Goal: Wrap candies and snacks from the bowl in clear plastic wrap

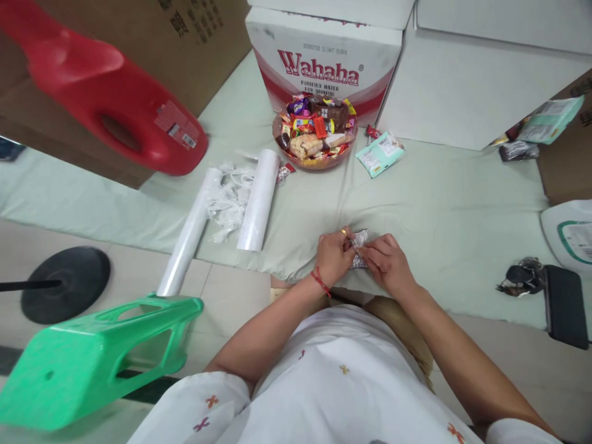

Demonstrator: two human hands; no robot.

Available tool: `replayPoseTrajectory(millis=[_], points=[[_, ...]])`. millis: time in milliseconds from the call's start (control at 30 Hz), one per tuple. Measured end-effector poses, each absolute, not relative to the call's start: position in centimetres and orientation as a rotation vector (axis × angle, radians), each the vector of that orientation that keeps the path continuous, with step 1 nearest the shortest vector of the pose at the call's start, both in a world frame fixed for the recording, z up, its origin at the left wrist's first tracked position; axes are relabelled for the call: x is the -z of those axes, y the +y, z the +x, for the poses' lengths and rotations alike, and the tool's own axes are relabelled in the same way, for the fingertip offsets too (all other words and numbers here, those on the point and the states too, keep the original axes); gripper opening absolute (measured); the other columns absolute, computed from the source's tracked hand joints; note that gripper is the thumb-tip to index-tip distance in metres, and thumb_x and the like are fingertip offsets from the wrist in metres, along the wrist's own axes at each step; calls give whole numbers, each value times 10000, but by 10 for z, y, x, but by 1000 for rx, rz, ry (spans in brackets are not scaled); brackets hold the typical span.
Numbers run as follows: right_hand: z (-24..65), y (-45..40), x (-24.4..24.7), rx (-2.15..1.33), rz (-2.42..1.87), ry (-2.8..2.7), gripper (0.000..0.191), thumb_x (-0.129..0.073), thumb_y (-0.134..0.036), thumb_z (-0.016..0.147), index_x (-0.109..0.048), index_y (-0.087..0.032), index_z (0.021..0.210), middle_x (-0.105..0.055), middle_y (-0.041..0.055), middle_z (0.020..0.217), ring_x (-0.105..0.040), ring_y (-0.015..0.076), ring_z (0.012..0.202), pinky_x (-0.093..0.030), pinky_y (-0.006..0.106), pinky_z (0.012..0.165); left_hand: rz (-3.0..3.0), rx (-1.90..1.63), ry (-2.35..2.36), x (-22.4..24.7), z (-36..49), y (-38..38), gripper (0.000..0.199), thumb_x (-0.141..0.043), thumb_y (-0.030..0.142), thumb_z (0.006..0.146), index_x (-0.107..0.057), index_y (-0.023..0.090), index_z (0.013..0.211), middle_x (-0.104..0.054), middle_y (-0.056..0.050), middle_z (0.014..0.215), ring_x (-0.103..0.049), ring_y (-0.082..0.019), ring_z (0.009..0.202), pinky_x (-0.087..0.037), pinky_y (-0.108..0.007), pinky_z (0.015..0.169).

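At the near edge of the cloth-covered table, both hands pinch a small silvery, crinkled packet (361, 236). My left hand (333, 256), with a ring and a red string at the wrist, has its fingers closed on the packet's left side. On the other side, the curled fingers of my right hand (389, 262) grip it, the fingertips of both hands close together. What is inside the packet cannot be seen. Farther back stands a bowl (314, 163) heaped with wrapped sweets and snacks, and a mint-green packet (380, 154) lies to its right.
Two white plastic rolls (259, 200) and crumpled clear film (227, 200) lie left. A Wahaha carton (324, 61) stands behind the bowl. A red jug (111, 98) and green stool (60, 370) occupy the left side. Keys (522, 276) and a black phone (565, 305) rest right.
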State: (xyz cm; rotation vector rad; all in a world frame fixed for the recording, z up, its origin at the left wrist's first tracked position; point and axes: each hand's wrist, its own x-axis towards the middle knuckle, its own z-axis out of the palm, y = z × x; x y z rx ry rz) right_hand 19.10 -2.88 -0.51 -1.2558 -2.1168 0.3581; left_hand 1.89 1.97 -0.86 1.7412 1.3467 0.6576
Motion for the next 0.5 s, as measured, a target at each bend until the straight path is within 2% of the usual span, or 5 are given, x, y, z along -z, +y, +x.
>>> replayPoseTrajectory(millis=[167,233,300,400,500], points=[[184,-51,15,-336,-1398,-2089,325,-527,-219,1032,-693,-236,1310,-728,113,1150,-562,260,1008,-499,451,866,1773,-724,1254,18,10,22,187,-585,127,833,-722,184,947,-600,23,664,-576,-149,651,-457,-274,700],[181,-60,15,-315,-1510,-2156,380,-551,-312,1029,-653,-249,1390,-696,129,1274,-552,309,1135,-478,515,946,1833,-788,1193,19,1,21,276,-511,143,894,-747,179,1031,-687,-38,834,-640,-166,767,-503,-295,762],[178,-68,15,-283,-1603,-2215,456,-574,-382,1015,-606,-269,1455,-661,136,1362,-520,352,1218,-447,564,994,2007,-827,1117,18,-10,18,341,-495,187,935,-747,192,1165,-713,-115,1124,-673,-215,1017,-519,-364,922],[176,-74,18,-225,-1657,-2222,463,-580,-365,1007,-599,-278,1460,-636,142,1400,-501,369,1261,-431,576,1028,2398,-700,858,15,-27,13,472,-620,379,945,-639,242,1396,-570,-156,1502,-505,-323,1405,-313,-554,1206],[178,-73,22,-212,-1644,-2192,413,-571,-310,1005,-627,-268,1412,-599,140,1449,-496,359,1295,-434,562,1064,2587,-471,661,17,-37,10,553,-582,343,998,-486,241,1532,-535,-138,1565,-440,-283,1494,-144,-581,1278]])
